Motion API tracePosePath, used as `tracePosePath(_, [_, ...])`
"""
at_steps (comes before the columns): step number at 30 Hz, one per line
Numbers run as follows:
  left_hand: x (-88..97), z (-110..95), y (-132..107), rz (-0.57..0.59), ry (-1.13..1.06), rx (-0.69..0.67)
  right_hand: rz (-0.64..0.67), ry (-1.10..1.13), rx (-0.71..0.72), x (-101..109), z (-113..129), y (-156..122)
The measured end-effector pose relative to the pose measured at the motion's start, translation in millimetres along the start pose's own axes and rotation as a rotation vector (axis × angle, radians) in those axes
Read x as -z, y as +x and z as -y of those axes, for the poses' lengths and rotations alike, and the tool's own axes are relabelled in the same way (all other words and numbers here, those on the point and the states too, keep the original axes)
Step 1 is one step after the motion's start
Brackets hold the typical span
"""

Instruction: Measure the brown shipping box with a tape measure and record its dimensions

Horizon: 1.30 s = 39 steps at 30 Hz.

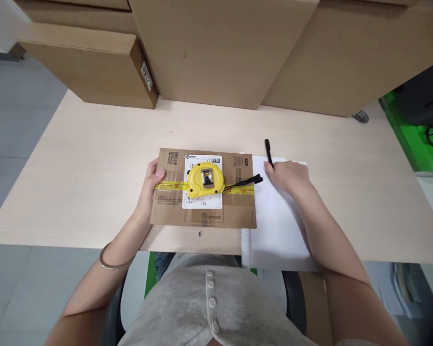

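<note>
A flat brown cardboard parcel [169, 211] with a white shipping label [216, 204] and yellow printed tape lies in front of me at the table's near side. On top of it rests a yellow tape measure [197, 185] with a black wrist strap [250, 180] trailing right. My left hand [149, 185] grips the parcel's left edge, thumb on top and fingers along the side. In my right hand [290, 177] is a black pen [268, 150], its upper end sticking out. That hand rests on white paper [274, 230], partly tucked under the parcel.
Large cardboard boxes [216, 53] stand along the back of the light wooden table [104, 144], with a smaller box [90, 67] at the back left. A round metal piece [361, 116] sits at the back right. Black equipment [422, 101] and cables are beyond the right edge.
</note>
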<state>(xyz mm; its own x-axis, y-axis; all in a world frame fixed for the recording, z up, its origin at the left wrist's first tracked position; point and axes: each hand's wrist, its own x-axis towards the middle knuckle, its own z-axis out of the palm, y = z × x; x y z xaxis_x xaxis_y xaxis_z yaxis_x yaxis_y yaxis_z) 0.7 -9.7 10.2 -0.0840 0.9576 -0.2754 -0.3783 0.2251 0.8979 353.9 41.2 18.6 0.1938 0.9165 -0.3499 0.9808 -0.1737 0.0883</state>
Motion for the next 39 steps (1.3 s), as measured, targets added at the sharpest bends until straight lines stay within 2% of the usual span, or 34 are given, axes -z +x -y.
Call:
tracePosePath(4, [0.4, 1.9, -0.3, 0.005, 0.024, 0.01, 0.006, -0.006, 0.0, -2.5, 2.8, 0.9])
tracePosePath(7, [2.8, 3.8, 0.3, 0.005, 0.056, 0.001, -0.006, -0.007, -0.01, 3.5, 1.5, -3.0])
tracePosePath(8, [3.7, 4.1, 0.5, 0.011, 0.061, -0.003, -0.058, 0.011, -0.016, 8.0, 0.7, -6.3])
tracePosePath(10, [5.1, 3.5, 1.2, 0.02, 0.07, -0.002, -0.261, 0.108, 0.016, 21.3, 0.7, -16.5])
tracePosePath(12, [5.7, 1.4, 1.9, 0.028, 0.086, 0.006, -0.48, 0.281, 0.209, 38.9, 6.7, -30.3])
tracePosePath(13, [5.8, -0.1, 2.2, 0.036, 0.092, 0.008, -0.526, 0.369, 0.362, 48.3, 13.0, -37.5])
tracePosePath(14, [5.7, -1.7, 2.3, 0.047, 0.09, 0.002, -0.522, 0.438, 0.524, 57.5, 21.7, -44.2])
tracePosePath(16, [5.6, -4.9, 1.8, 0.077, 0.079, -0.03, -0.409, 0.493, 0.787, 73.2, 44.8, -54.0])
tracePosePath(19, [6.3, -8.3, -0.9, 0.137, 0.069, -0.108, -0.219, 0.421, 0.968, 86.6, 81.2, -57.7])
tracePosePath(21, [7.5, -9.3, -2.4, 0.183, 0.079, -0.147, -0.133, 0.375, 1.036, 89.0, 96.7, -55.9])
tracePosePath(24, [10.2, -8.6, -0.6, 0.24, 0.092, -0.153, -0.099, 0.381, 1.087, 88.3, 101.6, -54.0])
tracePosePath(29, [16.8, -6.6, 15.6, 0.301, 0.079, -0.089, 0.031, 0.607, 1.05, 88.8, 102.2, -52.6])
tracePosePath(31, [18.4, -7.2, 21.6, 0.313, 0.058, -0.08, -0.02, 0.711, 1.074, 88.8, 115.3, -48.6])
tracePosePath(35, [17.1, -8.7, 25.7, 0.379, 0.045, -0.003, -0.231, 0.826, 1.121, 80.5, 158.3, -38.3])
tracePosePath(37, [15.7, -7.2, 26.1, 0.374, 0.04, 0.016, -0.312, 0.806, 1.13, 74.8, 175.0, -36.1])
tracePosePath(39, [14.9, -4.4, 26.9, 0.35, 0.026, 0.017, -0.363, 0.737, 1.132, 71.6, 181.5, -36.2])
